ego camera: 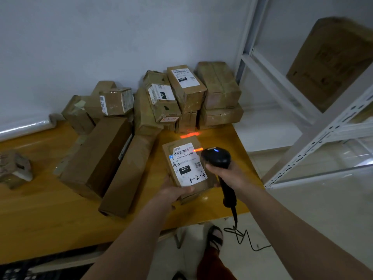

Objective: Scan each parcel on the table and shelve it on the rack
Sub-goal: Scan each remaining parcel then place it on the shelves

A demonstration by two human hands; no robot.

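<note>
Left grip (175, 191): we hold the parcel (187, 165) above the surface (40, 215).
Right grip (228, 172): we clasp the scanner (219, 158), beam on label (186, 163).

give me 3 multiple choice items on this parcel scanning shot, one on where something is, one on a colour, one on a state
1. Where is the parcel being scanned?
A. on the rack
B. in the left hand above the table's near right corner
C. on the floor

2. What colour is the scanner's beam?
A. green
B. white
C. orange-red

3. What is the right hand doing?
A. gripping the scanner's handle
B. resting flat on the table
C. hanging empty

Answers:
1 B: the left hand holds the parcel from below, over the table, with the rack off to the right.
2 C: an orange-red line crosses the parcel's barcode and the tabletop behind it.
3 A: the right hand is curled round the black scanner, whose head points at the label.
</note>
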